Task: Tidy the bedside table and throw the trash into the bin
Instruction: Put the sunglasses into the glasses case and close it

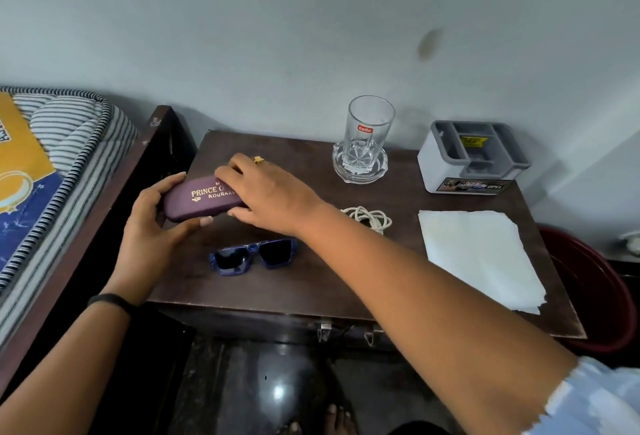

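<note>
Dark wooden bedside table [311, 292], left side: the purple glasses case [194, 204] sits between both hands, left hand [152, 226] cupping its end, right hand [273, 192] curled over the lid; likely rigid and light (probably hinged), best held by both ends

Glasses case [197, 204]: gold lettering part covered by right hand [266, 192]; right end hidden.
White cable [373, 217]: near side behind right forearm [398, 271].
Red bin [588, 282]: mostly hidden behind table [311, 285].
Bed [52, 192]: cut by left edge.
Organizer [446, 171]: yellow label too small to read.
Feet [337, 417]: cut by bottom edge.
</note>
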{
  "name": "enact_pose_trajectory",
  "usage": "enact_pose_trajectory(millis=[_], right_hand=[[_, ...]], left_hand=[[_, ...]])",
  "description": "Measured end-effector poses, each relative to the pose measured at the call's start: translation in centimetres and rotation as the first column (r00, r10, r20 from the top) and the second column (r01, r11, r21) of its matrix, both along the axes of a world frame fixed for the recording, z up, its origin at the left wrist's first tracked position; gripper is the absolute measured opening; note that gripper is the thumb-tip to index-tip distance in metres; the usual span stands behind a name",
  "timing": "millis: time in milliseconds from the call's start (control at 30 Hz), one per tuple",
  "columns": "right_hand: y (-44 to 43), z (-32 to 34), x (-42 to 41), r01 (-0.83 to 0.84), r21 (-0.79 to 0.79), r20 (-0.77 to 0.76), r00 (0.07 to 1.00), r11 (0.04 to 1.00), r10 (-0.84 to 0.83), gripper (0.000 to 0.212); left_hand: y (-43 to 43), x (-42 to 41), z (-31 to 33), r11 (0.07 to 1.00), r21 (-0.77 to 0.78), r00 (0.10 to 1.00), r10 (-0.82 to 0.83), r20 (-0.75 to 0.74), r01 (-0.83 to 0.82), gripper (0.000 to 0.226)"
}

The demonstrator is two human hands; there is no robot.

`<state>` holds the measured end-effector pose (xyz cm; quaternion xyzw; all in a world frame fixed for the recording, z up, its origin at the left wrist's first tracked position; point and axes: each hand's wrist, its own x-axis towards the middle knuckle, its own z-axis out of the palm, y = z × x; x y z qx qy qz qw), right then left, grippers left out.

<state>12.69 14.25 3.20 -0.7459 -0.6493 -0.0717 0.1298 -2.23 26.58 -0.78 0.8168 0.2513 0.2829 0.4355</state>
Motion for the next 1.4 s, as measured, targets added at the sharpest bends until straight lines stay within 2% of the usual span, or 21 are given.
enact_pose_trajectory(millis=[100, 200, 267, 367, 500, 667, 767, 800, 867, 1000, 1100, 1267, 1400], right_hand=[[-3.0, 2.2, -0.4, -0.038, 0.106, -0.044, 0.998, 0.994, 0.042, 0.052], [-7.0, 4.3, -1.1, -0.008, 0.168, -0.078, 0.997, 0.986, 0.022, 0.052], [-10.1, 5.7, -1.8, 0.028, 0.174, -0.107, 0.994, 0.984, -0.009, 0.053], [-14.4, 7.4, -3.3, 0.093, 0.171, -0.169, 0.984, 0.981, -0.064, 0.055], [-18.6, 9.0, -5.3, 0.204, 0.168, -0.216, 0.962, 0.965, -0.166, 0.053], [-21.9, 9.1, -7.0, 0.282, 0.122, -0.152, 0.953, 0.952, -0.262, 0.048], [-22.7, 8.3, -8.2, 0.306, 0.157, 0.001, 0.951, 0.939, -0.310, 0.042], [-22.7, 7.9, -8.6, 0.302, 0.168, 0.051, 0.948, 0.938, -0.314, 0.040], [-22.7, 7.2, -9.1, 0.262, 0.184, 0.143, 0.946, 0.947, -0.289, 0.035], [-22.3, 6.9, -9.9, 0.170, 0.229, 0.302, 0.924, 0.958, -0.236, 0.026], [-22.2, 7.4, -10.0, 0.134, 0.260, 0.357, 0.907, 0.956, -0.224, 0.023], [-22.4, 7.7, -9.4, 0.097, 0.255, 0.413, 0.889, 0.962, -0.199, 0.021], [-22.5, 8.2, -9.3, 0.112, 0.252, 0.401, 0.892, 0.961, -0.209, 0.020]], left_hand=[[-3.3, -0.4, 2.7, 0.986, -0.165, 0.987, -0.006, 0.159, 0.032, 0.069], [-7.3, -0.6, 5.6, 0.934, -0.340, 0.952, 0.002, 0.305, 0.107, 0.072], [-10.1, -0.9, 7.2, 0.875, -0.441, 0.914, -0.005, 0.406, 0.200, 0.080], [-14.5, -0.7, 8.6, 0.733, -0.587, 0.856, 0.013, 0.517, 0.343, 0.093], [-20.1, 0.1, 9.4, 0.506, -0.739, 0.823, 0.092, 0.560, 0.446, 0.076], [-24.9, -0.1, 9.3, 0.333, -0.860, 0.839, 0.259, 0.478, 0.387, 0.057], [-26.5, -0.7, 8.8, 0.293, -0.901, 0.851, 0.327, 0.410, 0.321, 0.027], [-26.7, -0.9, 8.5, 0.288, -0.908, 0.849, 0.351, 0.396, 0.304, 0.023], [-26.7, -1.2, 8.2, 0.292, -0.911, 0.851, 0.355, 0.387, 0.292, 0.029], [-26.6, -1.6, 7.7, 0.309, -0.903, 0.842, 0.361, 0.402, 0.298, 0.068], [-26.7, -1.5, 7.5, 0.284, -0.904, 0.816, 0.400, 0.416, 0.321, 0.066], [-26.6, -1.0, 7.4, 0.290, -0.897, 0.831, 0.360, 0.425, 0.333, 0.068], [-26.8, -0.8, 7.6, 0.286, -0.890, 0.824, 0.352, 0.444, 0.357, 0.076]])
